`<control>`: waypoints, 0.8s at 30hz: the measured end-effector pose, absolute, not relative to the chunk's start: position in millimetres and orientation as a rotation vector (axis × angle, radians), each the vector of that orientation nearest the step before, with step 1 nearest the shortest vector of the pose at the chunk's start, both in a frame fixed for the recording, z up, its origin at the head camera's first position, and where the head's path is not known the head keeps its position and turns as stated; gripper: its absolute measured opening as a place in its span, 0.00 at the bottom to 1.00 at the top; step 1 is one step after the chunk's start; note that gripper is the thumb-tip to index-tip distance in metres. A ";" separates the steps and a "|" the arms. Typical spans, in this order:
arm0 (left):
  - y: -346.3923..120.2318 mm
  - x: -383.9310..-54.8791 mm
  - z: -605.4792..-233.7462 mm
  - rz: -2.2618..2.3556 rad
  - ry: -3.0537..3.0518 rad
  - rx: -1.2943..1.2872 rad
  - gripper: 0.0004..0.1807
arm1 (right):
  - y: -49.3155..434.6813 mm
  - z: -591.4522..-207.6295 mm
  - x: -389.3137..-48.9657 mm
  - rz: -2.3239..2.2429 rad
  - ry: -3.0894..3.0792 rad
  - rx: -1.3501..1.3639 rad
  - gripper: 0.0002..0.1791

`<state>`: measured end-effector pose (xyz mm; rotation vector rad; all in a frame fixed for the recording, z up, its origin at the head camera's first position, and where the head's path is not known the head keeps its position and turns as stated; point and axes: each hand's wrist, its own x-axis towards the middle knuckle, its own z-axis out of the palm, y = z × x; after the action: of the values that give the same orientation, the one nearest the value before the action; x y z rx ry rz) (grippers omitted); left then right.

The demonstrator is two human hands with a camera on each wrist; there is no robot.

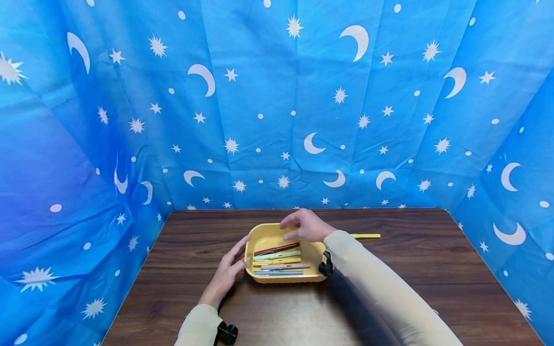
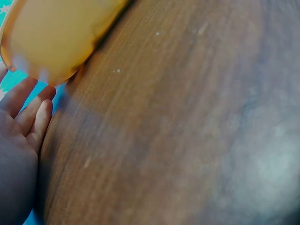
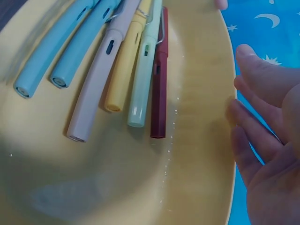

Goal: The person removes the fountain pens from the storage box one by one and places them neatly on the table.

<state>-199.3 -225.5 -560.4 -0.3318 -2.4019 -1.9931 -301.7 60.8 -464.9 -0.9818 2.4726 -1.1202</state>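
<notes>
A yellow plastic basket (image 1: 268, 230) rests on the table, holding several pens side by side: a dark red pen (image 3: 160, 93), a mint green pen (image 3: 140, 89), a yellow pen (image 3: 123, 75), a lilac pen (image 3: 93, 89) and two light blue pens (image 3: 79, 51). My left hand (image 1: 225, 271) lies along the basket's left side; its extended fingers (image 2: 40, 112) touch the outer wall. At the far rim, my right hand (image 1: 309, 226) has fingers (image 3: 253, 131) loosely extended against the outside. Nothing shows between its thumb and fingers.
Another yellow pen or its barrel (image 1: 368, 236) lies on the brown wooden table (image 1: 415, 264), to the right beyond my right wrist. A blue cloth (image 1: 277, 96) with moons and stars hangs behind the table and at both sides.
</notes>
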 end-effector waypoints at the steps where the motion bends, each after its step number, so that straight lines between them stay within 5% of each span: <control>1: -225.3 -199.3 -560.2 -1.996 -2.399 -0.335 0.42 | 60.2 -466.0 -302.3 -1.109 2.475 -0.986 0.21; 24: -225.8 -197.6 -559.5 -2.011 -2.395 -0.356 0.42 | 49.9 -474.4 -303.6 -0.890 2.506 -1.018 0.19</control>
<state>-197.6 -225.8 -559.5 -0.3561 -2.3953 -2.0114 -303.6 49.9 -474.4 -1.0177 2.5064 -0.8902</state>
